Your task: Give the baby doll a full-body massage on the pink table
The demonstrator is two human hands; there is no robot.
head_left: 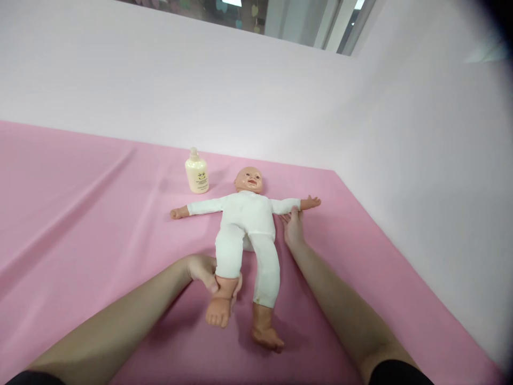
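A baby doll in a white suit lies on its back on the pink cloth, arms spread and feet toward me. My left hand grips the doll's left-side ankle just above the bare foot, lifting that leg slightly. My right hand rests flat with fingers together against the doll's arm and side, under the sleeve on the right. A small cream lotion bottle stands upright beside the doll's head, to its left.
The pink cloth covers the whole surface and ends at a pale wall at the back and right. A window strip shows at the top.
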